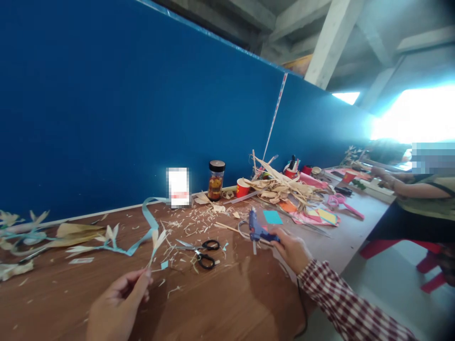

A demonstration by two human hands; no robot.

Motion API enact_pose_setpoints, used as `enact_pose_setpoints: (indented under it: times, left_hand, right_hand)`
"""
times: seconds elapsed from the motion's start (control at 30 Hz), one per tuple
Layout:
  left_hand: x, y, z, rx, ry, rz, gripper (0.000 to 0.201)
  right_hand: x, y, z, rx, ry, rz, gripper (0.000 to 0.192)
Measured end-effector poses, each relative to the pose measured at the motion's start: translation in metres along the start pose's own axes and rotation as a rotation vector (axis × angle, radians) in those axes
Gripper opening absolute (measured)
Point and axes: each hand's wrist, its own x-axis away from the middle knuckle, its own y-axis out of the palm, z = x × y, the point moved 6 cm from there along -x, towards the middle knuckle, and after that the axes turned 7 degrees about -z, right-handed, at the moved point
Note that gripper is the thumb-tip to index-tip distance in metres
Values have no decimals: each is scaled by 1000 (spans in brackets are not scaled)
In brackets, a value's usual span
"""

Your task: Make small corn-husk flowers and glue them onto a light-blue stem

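Between the thumb and fingers of my left hand (122, 300) is the thin stem of a small pale husk flower (157, 241), petals upward. Light blue wrapping shows below its petals. My right hand (290, 250) is closed around the handle of a blue glue gun (255, 227), over the right part of the brown table (213, 308). Black-handled scissors (201, 251) lie with blades apart between my hands. A light blue ribbon (150, 220) curls behind the flower toward other husk flowers (112, 237) on the left. A small blue scrap (164, 265) rests beside the flower.
Pale shavings (194, 227) litter the table. A black-lidded jar (216, 182), a red cup (243, 188) and a heap of dry husks (284, 187) stand along the blue partition (142, 104). Pink scissors (343, 204) lie right. Another person's arm (412, 187) works farther off.
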Motion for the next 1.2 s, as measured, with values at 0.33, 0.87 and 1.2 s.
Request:
enact_pose_setpoints:
  times: [0.33,0.87,1.2]
  left_hand:
    - [0,3,-5,131,42,-11,38]
    - [1,-5,6,206,102,103,28]
    - [-4,-5,-8,461,50,120,33]
  right_hand:
    - [1,11,1,-14,-17,-89,25]
    - [-32,38,-193,-186,-404,-235,18]
    - [-73,114,-238,-10,-357,-338,15]
